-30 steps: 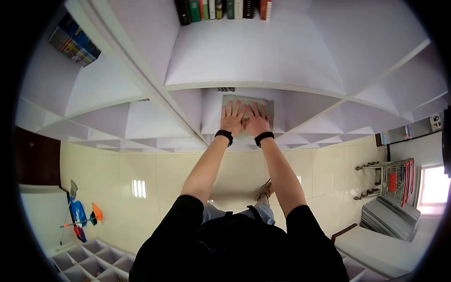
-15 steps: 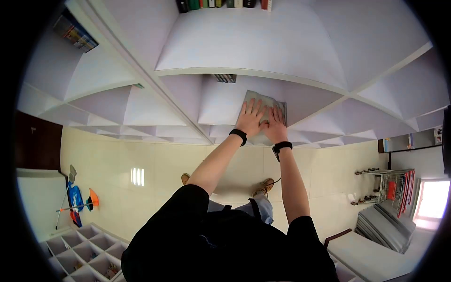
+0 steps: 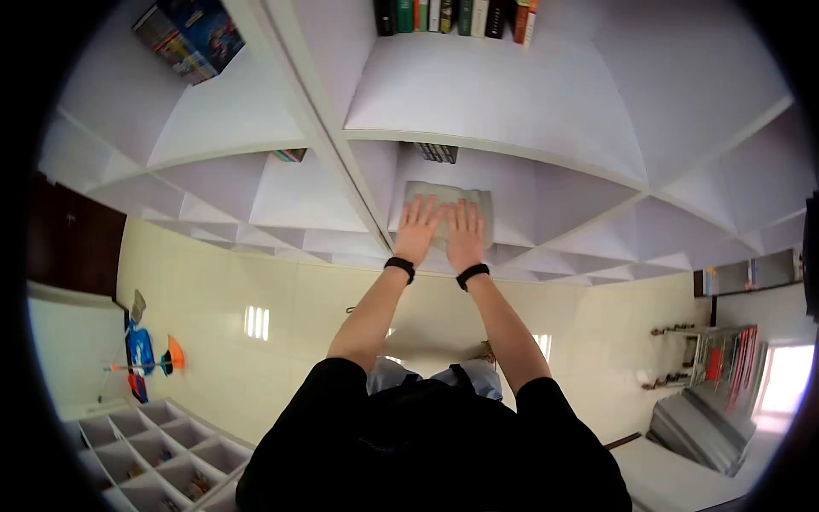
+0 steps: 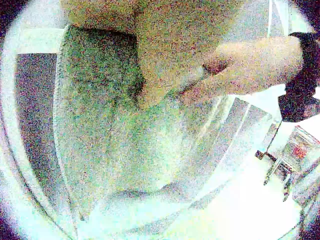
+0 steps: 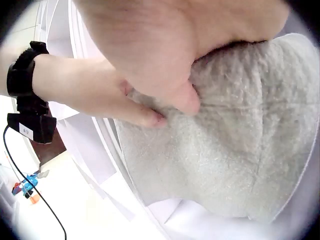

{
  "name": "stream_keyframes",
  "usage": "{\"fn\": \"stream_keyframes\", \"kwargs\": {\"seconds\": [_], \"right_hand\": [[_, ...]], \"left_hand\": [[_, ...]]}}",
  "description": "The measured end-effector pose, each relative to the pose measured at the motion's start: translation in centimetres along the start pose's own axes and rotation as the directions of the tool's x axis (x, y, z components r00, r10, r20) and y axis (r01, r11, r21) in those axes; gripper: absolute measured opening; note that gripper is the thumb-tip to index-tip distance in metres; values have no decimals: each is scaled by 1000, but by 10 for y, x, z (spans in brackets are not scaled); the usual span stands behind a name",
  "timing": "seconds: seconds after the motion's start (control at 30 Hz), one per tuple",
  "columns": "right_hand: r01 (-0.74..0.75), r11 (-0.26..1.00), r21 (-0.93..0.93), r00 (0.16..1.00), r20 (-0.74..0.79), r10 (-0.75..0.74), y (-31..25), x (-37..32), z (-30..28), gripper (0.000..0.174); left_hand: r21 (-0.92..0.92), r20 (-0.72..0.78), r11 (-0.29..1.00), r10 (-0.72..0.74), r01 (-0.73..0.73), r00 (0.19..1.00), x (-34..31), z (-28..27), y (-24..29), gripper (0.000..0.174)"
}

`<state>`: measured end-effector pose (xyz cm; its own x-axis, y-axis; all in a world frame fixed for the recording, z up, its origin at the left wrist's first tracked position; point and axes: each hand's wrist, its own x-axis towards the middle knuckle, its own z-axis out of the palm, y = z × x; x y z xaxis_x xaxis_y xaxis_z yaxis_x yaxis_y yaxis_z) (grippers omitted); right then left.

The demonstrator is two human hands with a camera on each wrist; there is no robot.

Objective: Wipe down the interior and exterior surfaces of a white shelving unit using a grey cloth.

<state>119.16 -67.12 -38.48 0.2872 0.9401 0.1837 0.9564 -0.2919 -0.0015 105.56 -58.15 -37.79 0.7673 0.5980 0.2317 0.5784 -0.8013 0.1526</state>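
A grey cleaning cloth (image 3: 474,201) lies spread on the floor of a white shelf compartment (image 3: 512,224). In the right wrist view the cloth (image 5: 225,145) shows a fuzzy weave, creases and a stitched edge. My left hand (image 3: 416,229) rests flat on its left part, fingers straight and pointing into the compartment. Beside it my right hand (image 3: 465,232) lies flat on the cloth's right part, fingers extended. The thumbs point toward each other, close together, as the right wrist view shows. The left wrist view is grainy; the cloth (image 4: 110,130) fills its middle.
A small stack of books (image 3: 437,153) stands at the back of this compartment. Upright books (image 3: 452,17) line the shelf above; more books (image 3: 189,41) sit upper left. A shelf divider (image 3: 328,141) runs left of the hands. Shopping carts (image 3: 717,363) stand at the right.
Both hands and the cloth slid right along the shelf, then back left. The cloth now lies nearer the left divider, and the hands are slightly further apart. The head view has shifted.
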Motion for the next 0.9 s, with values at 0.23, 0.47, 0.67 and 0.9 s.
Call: {"fn": "stream_keyframes", "kwargs": {"seconds": [0.23, 0.47, 0.67, 0.9], "right_hand": [[17, 992, 122, 975, -221, 11, -32, 10, -9, 61], [160, 984, 73, 955, -265, -136, 3, 8, -2, 57], [137, 989, 53, 977, -174, -126, 66, -33, -14, 53], [46, 993, 110, 994, -99, -36, 148, -75, -31, 60]], "left_hand": [[70, -108, 996, -46, 53, 993, -6, -5, -19, 67], [222, -95, 974, -25, 46, 995, 0, 6, -8, 67], [41, -166, 999, 34, -28, 986, 4, 21, 57, 64], [76, -165, 997, 8, 4, 986, 42, 36, 178, 62]]}}
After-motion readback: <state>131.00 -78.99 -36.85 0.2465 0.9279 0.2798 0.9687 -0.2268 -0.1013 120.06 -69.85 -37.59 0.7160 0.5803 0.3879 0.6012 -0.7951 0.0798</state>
